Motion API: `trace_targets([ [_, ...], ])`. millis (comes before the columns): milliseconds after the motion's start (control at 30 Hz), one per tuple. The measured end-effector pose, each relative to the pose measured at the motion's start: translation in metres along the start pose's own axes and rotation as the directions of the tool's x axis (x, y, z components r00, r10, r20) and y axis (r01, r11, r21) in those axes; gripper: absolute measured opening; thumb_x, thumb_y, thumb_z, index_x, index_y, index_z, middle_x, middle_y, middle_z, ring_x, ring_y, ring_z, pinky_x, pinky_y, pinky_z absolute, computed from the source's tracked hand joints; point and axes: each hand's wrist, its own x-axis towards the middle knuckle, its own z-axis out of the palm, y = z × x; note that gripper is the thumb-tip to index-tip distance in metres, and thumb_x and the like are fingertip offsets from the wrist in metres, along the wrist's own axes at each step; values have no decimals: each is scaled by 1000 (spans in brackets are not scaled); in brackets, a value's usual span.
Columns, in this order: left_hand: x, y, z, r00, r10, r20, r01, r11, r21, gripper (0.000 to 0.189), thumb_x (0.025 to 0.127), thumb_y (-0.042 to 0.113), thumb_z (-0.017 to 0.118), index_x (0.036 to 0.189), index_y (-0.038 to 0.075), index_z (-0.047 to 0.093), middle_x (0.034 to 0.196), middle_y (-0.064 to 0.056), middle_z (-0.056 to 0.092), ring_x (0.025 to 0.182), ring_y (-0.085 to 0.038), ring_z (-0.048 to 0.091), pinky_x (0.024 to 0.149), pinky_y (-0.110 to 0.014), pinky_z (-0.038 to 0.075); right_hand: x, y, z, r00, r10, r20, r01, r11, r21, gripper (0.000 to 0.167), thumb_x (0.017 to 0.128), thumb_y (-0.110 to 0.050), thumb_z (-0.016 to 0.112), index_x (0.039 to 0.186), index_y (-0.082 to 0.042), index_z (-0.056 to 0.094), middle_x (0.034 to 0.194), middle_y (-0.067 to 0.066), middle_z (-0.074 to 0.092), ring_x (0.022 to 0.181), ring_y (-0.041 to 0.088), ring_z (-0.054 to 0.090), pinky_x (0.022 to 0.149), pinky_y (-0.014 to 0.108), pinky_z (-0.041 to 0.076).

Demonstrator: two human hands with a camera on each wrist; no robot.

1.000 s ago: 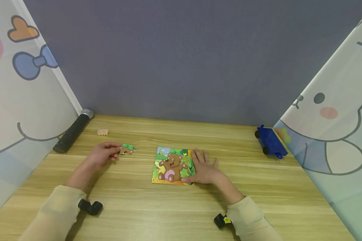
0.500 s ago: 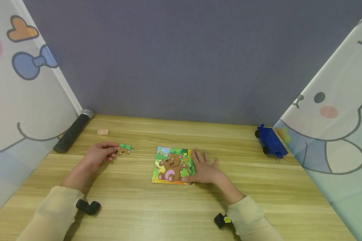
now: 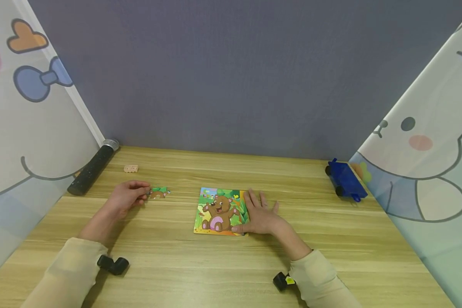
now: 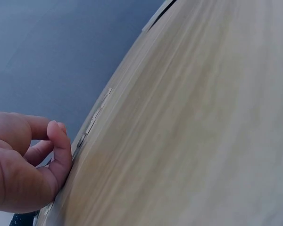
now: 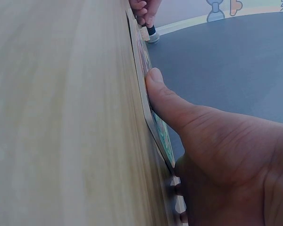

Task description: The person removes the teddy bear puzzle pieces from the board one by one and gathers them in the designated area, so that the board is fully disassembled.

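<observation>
Across the wooden table, the bear puzzle is lying flat in the middle. It's looking thin, stiff and light, probably card or wood, so it's inviting sliding more than lifting. For lifting I'd be taking opposite edges with both hands, since a one-edge pull may be parting the pieces. Right hand is resting on its right side, fingers spread wide, thumb lying over the near right corner. Left hand is sitting well apart to the left, fingertips bunched narrow at a loose puzzle piece (maybe two joined); can't tell if they're pinching it. That piece is lying low by the fingertips, looking light and rigid, knobs probably being the fragile bits: I'd be pinching plain edges, not knobs. Just beyond that hand, a small pale block is sitting on the table.
</observation>
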Motion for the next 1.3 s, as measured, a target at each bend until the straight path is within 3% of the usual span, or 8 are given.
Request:
trace_targets([
  [233, -2, 5, 7, 1000, 21, -20, -21, 1000, -19, 39, 104, 9, 57, 133, -16, 47, 92, -1, 60, 72, -4, 56, 59, -18, 52, -1, -1, -1, 1000, 1, 7, -1, 1000, -2, 124, 79, -75, 69, 163, -10, 4, 169, 11, -3, 152, 42, -6, 104, 83, -1],
  [367, -1, 10, 18, 999, 32, 30, -31, 999, -44, 39, 105, 9, 55, 133, -16, 47, 92, -2, 62, 72, -6, 57, 60, -20, 52, -1, -1, -1, 1000, 0, 6, 0, 1000, 0, 124, 79, -75, 69, 163, -10, 4, 169, 11, -2, 152, 42, -6, 104, 83, -1],
  [600, -2, 17, 36, 990, 32, 139, -32, 999, 0, 40, 107, 13, 52, 136, -14, 45, 98, -8, 60, 77, -9, 58, 66, -21, 53, -1, 0, -1, 1000, 1, 2, -1, 1000, 2, 125, 79, -75, 69, 163, -10, 4, 169, 11, -2, 152, 42, -6, 104, 83, -1],
  [800, -1, 22, 53, 989, 15, 145, -20, 999, 36, 39, 105, 14, 55, 135, -11, 49, 101, -10, 58, 81, -13, 58, 70, -25, 54, 1, 0, -1, 1000, -6, 0, 6, 1000, 0, 125, 79, -75, 69, 163, -10, 4, 169, 11, -2, 151, 42, -6, 104, 83, -1],
  [1067, 2, 26, 72, 987, 1, 162, -3, 1000, 15, 36, 104, 11, 56, 132, -11, 50, 104, -12, 56, 82, -15, 58, 70, -25, 53, 2, 1, -1, 1000, -3, 6, 3, 1000, -3, 125, 79, -75, 69, 163, -10, 3, 169, 11, -2, 152, 42, -6, 103, 83, -1],
  [1300, 4, 28, 87, 982, 20, 190, -27, 999, 32, 35, 104, 13, 57, 130, -10, 53, 106, -14, 56, 84, -18, 58, 72, -26, 54, 2, 0, -1, 1000, -2, 7, 2, 1000, -9, 125, 79, -75, 68, 163, -10, 4, 169, 10, -3, 152, 42, -6, 104, 83, 0],
])
